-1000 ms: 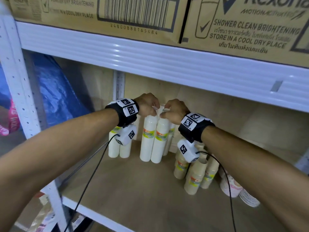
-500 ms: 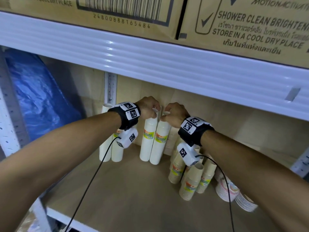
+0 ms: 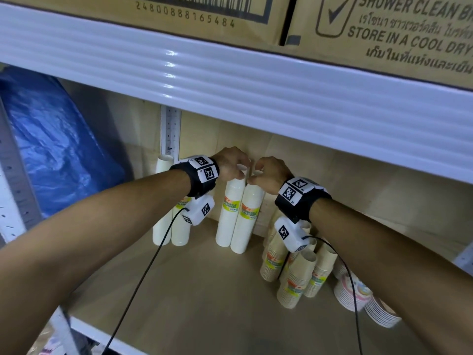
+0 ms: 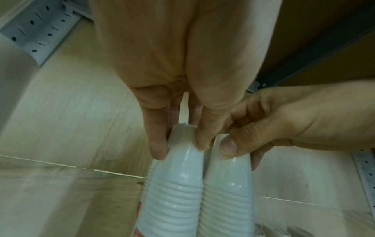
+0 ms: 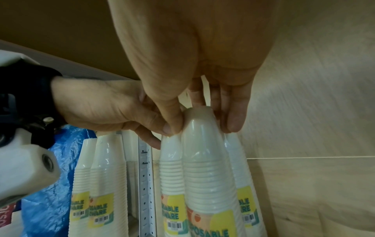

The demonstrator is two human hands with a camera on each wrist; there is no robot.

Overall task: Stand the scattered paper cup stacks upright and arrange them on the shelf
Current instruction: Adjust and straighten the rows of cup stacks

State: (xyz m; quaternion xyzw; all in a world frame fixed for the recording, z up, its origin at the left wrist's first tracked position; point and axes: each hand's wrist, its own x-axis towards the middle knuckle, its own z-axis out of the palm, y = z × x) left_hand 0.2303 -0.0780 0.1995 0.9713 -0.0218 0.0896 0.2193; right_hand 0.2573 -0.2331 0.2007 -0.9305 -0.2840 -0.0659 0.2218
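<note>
— Hands are both up at the tops of two white cup stacks, see? The left hand (image 3: 231, 163) pinches the top of the left white stack (image 3: 229, 213), fingers (image 4: 157, 144) curled down over its cap, one on each side.

— And the right?

— The right hand (image 3: 268, 172) grips the right white stack (image 3: 247, 221) the same way: thumb on the near side, fingers (image 5: 233, 118) behind, the stack's tip sitting between them.

— Are the two stacks apart?

— No, touching, side by side, both upright on the wooden shelf (image 3: 199, 298), near the back wall. From the right wrist view a third white stack (image 5: 243, 184) stands just behind the held one.

— What else is down there?

— Two more white stacks (image 3: 170, 226) upright to the left, just beside the perforated post (image 3: 170, 129). To the right, brown cup stacks (image 3: 294, 275) bunched together and tilted, and beyond them patterned cups (image 3: 355, 293) lying on their side. Blue plastic (image 3: 58, 139) sits off left, and cardboard boxes (image 3: 384, 34) rest on the shelf above.
</note>
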